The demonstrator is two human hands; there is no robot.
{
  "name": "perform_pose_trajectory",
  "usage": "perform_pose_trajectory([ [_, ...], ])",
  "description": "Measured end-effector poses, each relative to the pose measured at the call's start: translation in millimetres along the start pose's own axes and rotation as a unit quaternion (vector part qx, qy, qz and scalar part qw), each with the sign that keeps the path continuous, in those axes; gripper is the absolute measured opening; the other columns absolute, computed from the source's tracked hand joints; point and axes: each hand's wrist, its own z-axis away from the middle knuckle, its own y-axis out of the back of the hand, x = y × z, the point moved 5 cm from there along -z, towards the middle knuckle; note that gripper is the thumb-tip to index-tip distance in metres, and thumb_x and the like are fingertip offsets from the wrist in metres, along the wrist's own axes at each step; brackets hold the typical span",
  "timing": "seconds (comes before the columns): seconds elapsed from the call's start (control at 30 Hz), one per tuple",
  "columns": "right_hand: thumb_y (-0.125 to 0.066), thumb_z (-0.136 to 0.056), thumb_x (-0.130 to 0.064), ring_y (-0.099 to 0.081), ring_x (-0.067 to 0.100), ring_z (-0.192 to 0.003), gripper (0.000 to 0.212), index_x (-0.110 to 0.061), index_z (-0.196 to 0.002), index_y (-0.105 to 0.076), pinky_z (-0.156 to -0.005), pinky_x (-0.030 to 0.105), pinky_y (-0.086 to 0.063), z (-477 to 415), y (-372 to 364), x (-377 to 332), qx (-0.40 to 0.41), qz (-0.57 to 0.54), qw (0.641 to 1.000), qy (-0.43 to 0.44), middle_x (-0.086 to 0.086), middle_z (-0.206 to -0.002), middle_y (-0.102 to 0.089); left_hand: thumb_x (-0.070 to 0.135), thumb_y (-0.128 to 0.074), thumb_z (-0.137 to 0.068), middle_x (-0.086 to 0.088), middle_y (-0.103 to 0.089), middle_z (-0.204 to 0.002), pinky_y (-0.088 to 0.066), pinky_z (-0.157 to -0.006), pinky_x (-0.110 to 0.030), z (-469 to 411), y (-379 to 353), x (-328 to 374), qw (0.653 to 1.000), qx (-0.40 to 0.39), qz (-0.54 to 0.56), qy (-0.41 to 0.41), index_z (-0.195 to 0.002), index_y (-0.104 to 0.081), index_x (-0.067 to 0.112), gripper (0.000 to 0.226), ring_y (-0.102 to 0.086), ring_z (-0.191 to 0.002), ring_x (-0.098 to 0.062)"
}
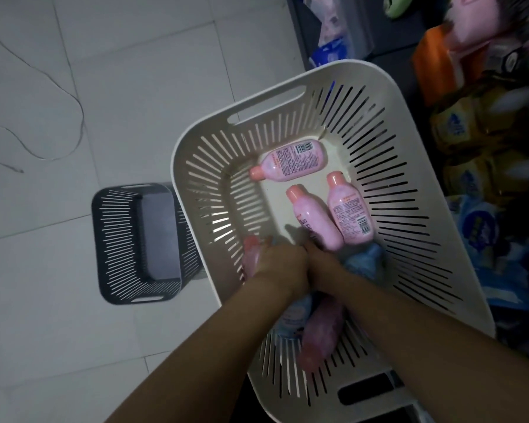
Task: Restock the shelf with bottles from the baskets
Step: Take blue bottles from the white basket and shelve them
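A white slotted basket (409,166) holds three pink bottles with coral caps: one lying crosswise (290,161) and two side by side (313,221) (350,209). My left hand (277,262) is closed around a blurred pink bottle (251,253) at the basket's left wall. Just right of it, my right hand (319,261) reaches down with its fingers near the base of the middle pink bottle; its grip is hidden. A blue bottle (365,261) and another pink bottle (319,337) lie under my right forearm.
An empty dark grey basket (104,248) stands on the white tiled floor to the left. A thin cable (74,102) trails across the tiles. The shelf on the right holds orange (440,56), yellow (471,126) and blue packs (477,227).
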Motion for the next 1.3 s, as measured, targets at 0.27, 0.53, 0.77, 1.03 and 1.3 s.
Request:
perform_pose_trajectory([
  [0.27,-0.066,-0.084,-0.021,-0.056,0.023,-0.108,0.046,-0.010,-0.124,-0.047,-0.073,0.020,-0.032,28.0,36.8,-5.8,-0.048,0.061,0.997,0.006,0.008,-0.116,-0.058,0.011,-0.048,-0.089,-0.010,-0.063,-0.119,-0.007,-0.119,-0.037,42.3,18.2,16.1,0.993,0.088,-0.032,-0.066,-0.119,-0.057,0.009,0.032,-0.052,-0.119,-0.026],
  [0.53,-0.065,-0.086,-0.026,-0.045,0.024,-0.129,0.062,-0.009,-0.138,-0.036,-0.104,0.030,-0.035,32.6,26.4,-32.4,-0.167,0.241,0.955,0.049,0.012,-0.141,-0.044,0.019,-0.048,-0.091,-0.008,-0.062,-0.120,-0.011,-0.117,-0.031,50.0,17.3,14.8,0.990,0.098,-0.069,-0.078,-0.117,-0.060,0.012,0.030,-0.048,-0.121,-0.024],
  [0.77,-0.034,-0.102,-0.030,-0.014,0.029,-0.145,0.054,-0.008,-0.148,-0.016,-0.115,0.046,-0.016,30.7,18.8,-53.7,-0.159,0.415,0.892,0.076,0.014,-0.156,-0.017,0.013,-0.051,-0.090,-0.014,-0.059,-0.120,-0.039,-0.068,-0.029,66.8,15.3,11.8,0.995,0.075,-0.038,-0.052,-0.112,-0.058,0.005,0.025,-0.057,-0.109,-0.030],
  [1.03,-0.077,-0.069,-0.035,-0.061,0.016,-0.073,0.036,-0.011,-0.092,-0.065,-0.065,0.023,-0.048,93.5,109.0,-44.7,-0.210,0.204,0.955,-0.053,0.002,-0.086,-0.065,0.002,-0.045,-0.090,-0.014,-0.053,-0.124,-0.046,-0.088,-0.037,103.6,61.3,10.7,0.989,0.131,-0.043,-0.053,-0.119,-0.054,0.002,0.031,-0.056,-0.112,-0.031],
  [1.3,-0.073,-0.076,-0.001,-0.062,0.007,-0.076,0.048,-0.011,-0.119,-0.055,-0.062,0.019,-0.052,204.9,208.6,-81.1,-0.033,-0.114,0.992,0.037,-0.005,-0.094,-0.063,0.025,-0.049,-0.074,-0.016,-0.059,-0.107,-0.042,-0.084,-0.032,183.9,167.9,9.0,0.952,0.282,0.093,-0.073,-0.103,-0.065,0.005,0.038,-0.057,-0.102,-0.031],
])
